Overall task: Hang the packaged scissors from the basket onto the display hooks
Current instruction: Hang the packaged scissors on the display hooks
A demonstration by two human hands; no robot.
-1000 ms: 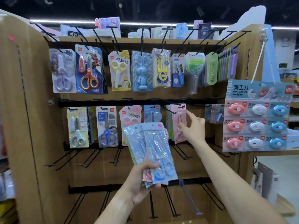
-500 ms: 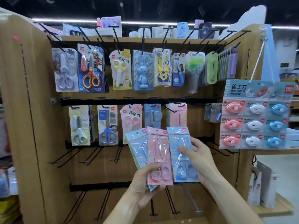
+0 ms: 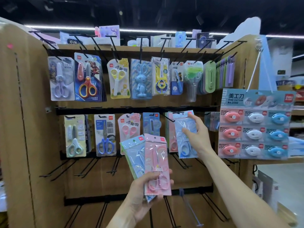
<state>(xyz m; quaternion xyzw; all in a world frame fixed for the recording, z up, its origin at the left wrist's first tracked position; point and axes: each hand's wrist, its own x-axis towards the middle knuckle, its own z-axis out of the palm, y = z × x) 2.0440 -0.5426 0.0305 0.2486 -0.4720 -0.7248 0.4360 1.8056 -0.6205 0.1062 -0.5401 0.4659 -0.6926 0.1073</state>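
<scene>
Right hand: the right hand (image 3: 198,137) was raised to the middle row of the display rack (image 3: 24,129), its grip closed on a blue scissors pack (image 3: 185,129), thumb on the front of the pack and a finger at its top right corner.
Blue scissors pack: it was held upright, its top edge level with the middle rail (image 3: 115,111), just beside a black hook (image 3: 169,118) to its left; whether the hook was through its hang hole cannot be told.
Left hand: the left hand (image 3: 144,193) was lower and nearer the camera, its grip closed round the bottom of a fanned bundle, thumb across the front.
Bundle: a pink scissors pack (image 3: 157,162) lay in front, upright, with a second blue pack (image 3: 133,155) behind it, tilted to the left; the edges of more packs showed beneath, too hidden to count.
Middle row: a pink pack already on the rack (image 3: 171,142) hung behind the right hand's pack, and a blue-handled scissors card (image 3: 105,134) hung towards the left edge of the rack.
Lower rows: bare black hooks (image 3: 85,170) stuck out below the middle row.
Right edge of rack: a hanging card of mini cutters (image 3: 255,125) in pink, white and blue.
</scene>
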